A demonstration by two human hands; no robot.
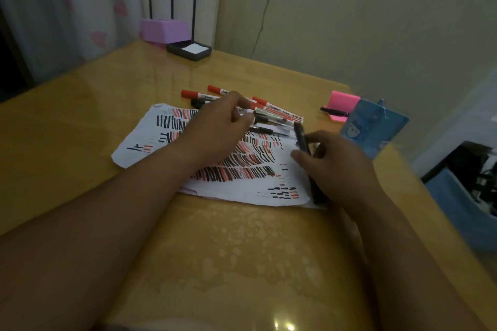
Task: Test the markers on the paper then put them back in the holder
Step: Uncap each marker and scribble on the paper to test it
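A white sheet of paper (150, 140) covered in red and black strokes lies mid-table. Several red-capped and black markers (271, 113) lie in a loose pile along its far edge. My left hand (217, 131) reaches over the paper, its fingertips pinched on a marker in the pile. My right hand (333, 166) grips a black marker (301, 137) that points away from me over the paper's right side. A blue patterned holder (373, 129) stands just right of the paper.
A pink sticky-note pad (344, 102) with a black pen on it sits behind the holder. At the far table corner are a purple box (164, 29) and a black tray with white paper (189, 50). The table's right edge (403, 169) drops beside a blue bin.
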